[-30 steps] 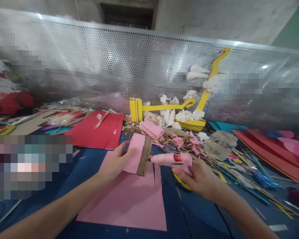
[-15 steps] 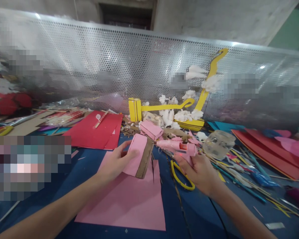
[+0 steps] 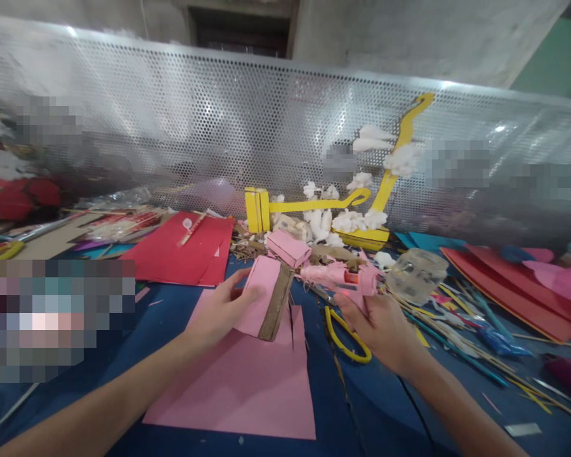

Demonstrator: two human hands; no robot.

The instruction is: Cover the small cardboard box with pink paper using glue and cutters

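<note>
My left hand point(image 3: 223, 308) grips a pink-covered box point(image 3: 259, 289) with a bare brown cardboard side facing right. Around the handle of a pink glue gun point(image 3: 330, 276), my right hand point(image 3: 383, 327) is closed. The gun's nozzle points left, close to the upper right corner of the brown side; whether they touch is hard to tell. Beneath the box lies a pink paper sheet point(image 3: 247, 393) with a cut at its upper right. A second pink box point(image 3: 289, 247) rests just behind. Yellow-handled scissors point(image 3: 349, 346) lie between the sheet and my right hand.
Red sheets point(image 3: 185, 247) lie at the left, and more red sheets point(image 3: 518, 285) at the right. Yellow pieces with white flowers point(image 3: 354, 220) stand by the perforated metal panel point(image 3: 266, 127). A clear container point(image 3: 419, 276), sticks and scraps cover the right side of the blue table point(image 3: 380, 412).
The glue gun has shifted very slightly at the box's upper right corner. My left hand and the box stay in nearly the same place.
</note>
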